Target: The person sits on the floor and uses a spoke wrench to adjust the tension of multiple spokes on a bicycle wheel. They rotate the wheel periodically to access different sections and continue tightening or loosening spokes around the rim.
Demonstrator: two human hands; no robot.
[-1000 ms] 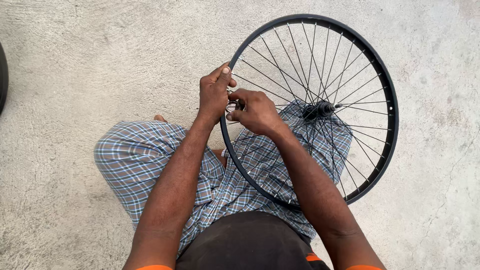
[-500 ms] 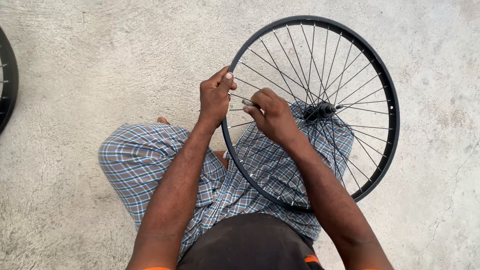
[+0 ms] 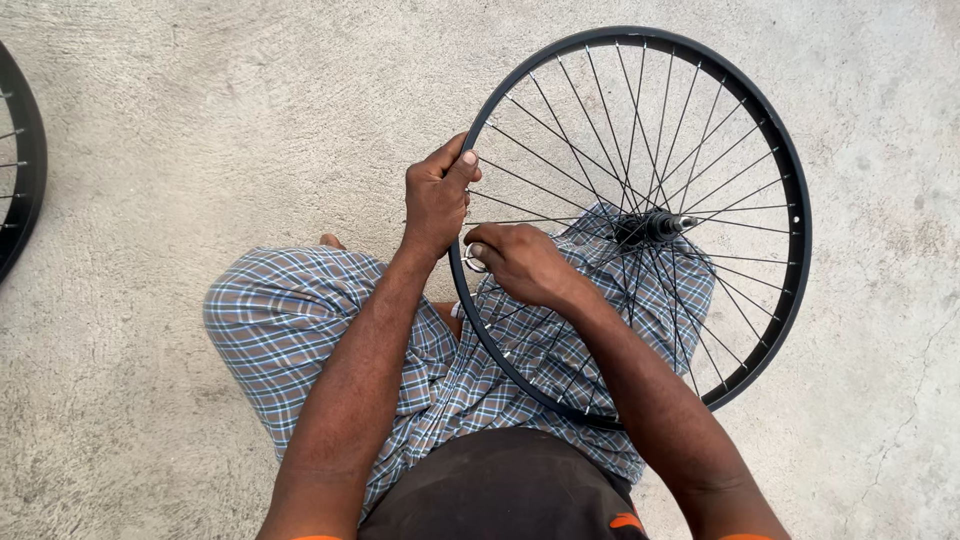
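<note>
The left hand (image 3: 437, 197) is gripping the black rim of a spoked bicycle wheel (image 3: 790, 190), with the fingers wrapped over the rim's outer edge and the thumb lying along its top. The wheel is resting tilted across the person's lap, its lower arc lying on the checked cloth (image 3: 300, 330) covering the legs.

The right hand (image 3: 520, 262) is sitting just beside the left hand, on the inner side of the rim, reaching in among the spokes. Its fingers are curled and pinching a small silvery ring-shaped tool (image 3: 474, 262) pressed against the rim directly below the left hand. What the tool is engaging cannot be told from this view.

The hub (image 3: 650, 226) is lying to the far side of the right hand, well apart from both hands, with spokes (image 3: 600, 110) fanning from it to the rim. Several spokes are passing over the right wrist and forearm, partly screening them.

A second black rim (image 3: 30, 160) is showing at the frame edge, well apart from the left hand on its outer side, only partly in view. Bare rough concrete floor (image 3: 200, 100) is surrounding everything. No packages, labels or signs are visible near either hand.
</note>
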